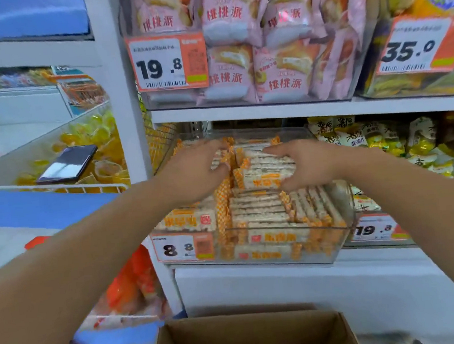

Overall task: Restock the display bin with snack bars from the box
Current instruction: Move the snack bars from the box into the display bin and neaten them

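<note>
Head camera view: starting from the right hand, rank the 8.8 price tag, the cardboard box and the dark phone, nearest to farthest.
From the right hand, which holds snack bars over the display bin:
1. 8.8 price tag, below and left on the bin's front.
2. Cardboard box, bottom of the view.
3. Dark phone, far left, on yellow packets.
</note>
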